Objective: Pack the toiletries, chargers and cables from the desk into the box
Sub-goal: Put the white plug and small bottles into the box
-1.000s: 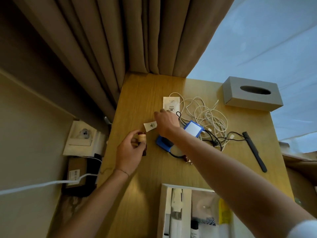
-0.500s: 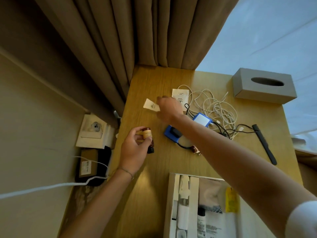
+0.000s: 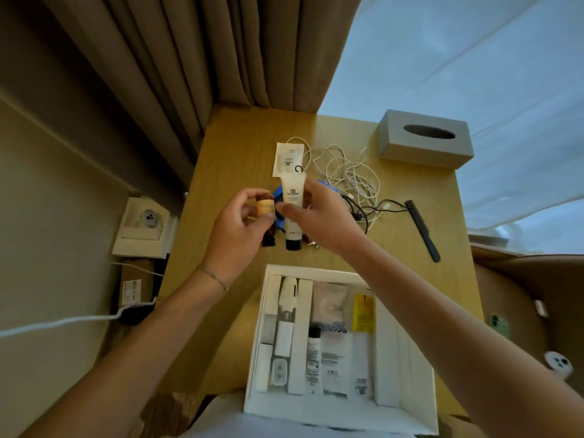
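Note:
My left hand (image 3: 235,230) holds a small dark bottle with a tan label (image 3: 265,208) above the wooden desk (image 3: 240,147). Beside it, my right hand (image 3: 322,213) pinches a white tube with a black cap (image 3: 292,197), cap pointing down. Both are lifted over the desk's middle, just beyond the white box (image 3: 407,406), which holds several toiletries and a white charger. A white sachet (image 3: 288,158), a tangle of white cables (image 3: 347,172), a black cable (image 3: 363,213) and a blue object (image 3: 278,194), partly hidden by my hands, lie on the desk.
A grey tissue box (image 3: 425,139) stands at the desk's far right corner. A black comb (image 3: 423,230) lies right of the cables. Beige curtains (image 3: 189,58) hang behind the desk. White and cardboard boxes (image 3: 142,229) sit on the floor to the left.
My right hand lifted the white tube off the desk and drew it back toward me, turning it cap-down. My left hand raised the small bottle next to it. The view tilted down, showing more of the box.

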